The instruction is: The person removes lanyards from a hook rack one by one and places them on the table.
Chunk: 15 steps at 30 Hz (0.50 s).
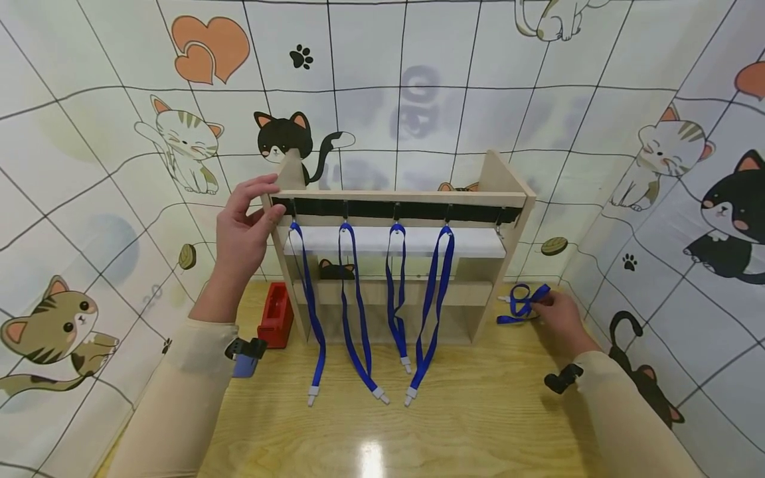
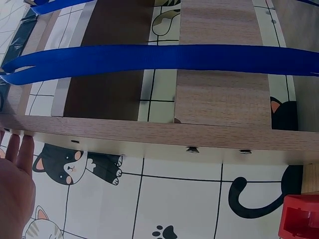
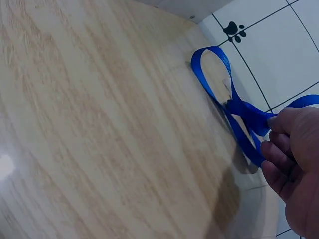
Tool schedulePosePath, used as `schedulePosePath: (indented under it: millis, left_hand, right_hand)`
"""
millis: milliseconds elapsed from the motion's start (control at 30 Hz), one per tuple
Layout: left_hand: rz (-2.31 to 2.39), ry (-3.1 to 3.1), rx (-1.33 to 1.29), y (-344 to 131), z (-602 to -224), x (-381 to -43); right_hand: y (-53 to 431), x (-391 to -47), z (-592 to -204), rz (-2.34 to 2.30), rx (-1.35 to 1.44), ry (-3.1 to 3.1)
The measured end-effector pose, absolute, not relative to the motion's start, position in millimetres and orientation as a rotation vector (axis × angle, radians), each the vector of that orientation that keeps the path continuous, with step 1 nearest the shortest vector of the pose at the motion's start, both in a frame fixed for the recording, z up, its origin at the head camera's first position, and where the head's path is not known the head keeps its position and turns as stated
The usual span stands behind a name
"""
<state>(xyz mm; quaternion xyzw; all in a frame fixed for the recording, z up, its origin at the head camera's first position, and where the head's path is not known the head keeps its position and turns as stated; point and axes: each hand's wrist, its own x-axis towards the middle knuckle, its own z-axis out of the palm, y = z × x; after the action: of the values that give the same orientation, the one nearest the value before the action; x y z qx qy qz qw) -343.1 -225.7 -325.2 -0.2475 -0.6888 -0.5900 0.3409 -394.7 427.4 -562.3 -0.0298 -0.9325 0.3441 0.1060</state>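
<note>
A wooden rack [image 1: 394, 292] stands on the table, with a black strip [image 1: 370, 209] and a row of metal hooks along its top front. Several blue lanyards [image 1: 358, 312] with white plastic clips hang from the hooks; the rightmost hook [image 1: 501, 214] carries none. My left hand [image 1: 242, 222] holds the rack's upper left corner, thumb at the front end of the strip. Over the table to the right of the rack, my right hand [image 1: 560, 317] pinches a loose, looped blue lanyard [image 3: 249, 117] between thumb and fingers. One white clip of this lanyard shows at its left.
A red holder [image 1: 276, 315] stands on the table left of the rack, with a blue object [image 1: 244, 365] in front of it, partly hidden by the left wrist strap. Cat-print sheeting [image 1: 370, 53] encloses the table [image 1: 442, 425] at the back and both sides.
</note>
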Motion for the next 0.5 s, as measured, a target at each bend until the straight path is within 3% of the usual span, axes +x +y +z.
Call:
schedulePosePath:
  millis: [500]
  left_hand:
    - [-1.544, -1.797, -0.627, -224, -325, -342]
  right_hand:
    - [422, -379, -575, 0.887, -0.011, -2.82]
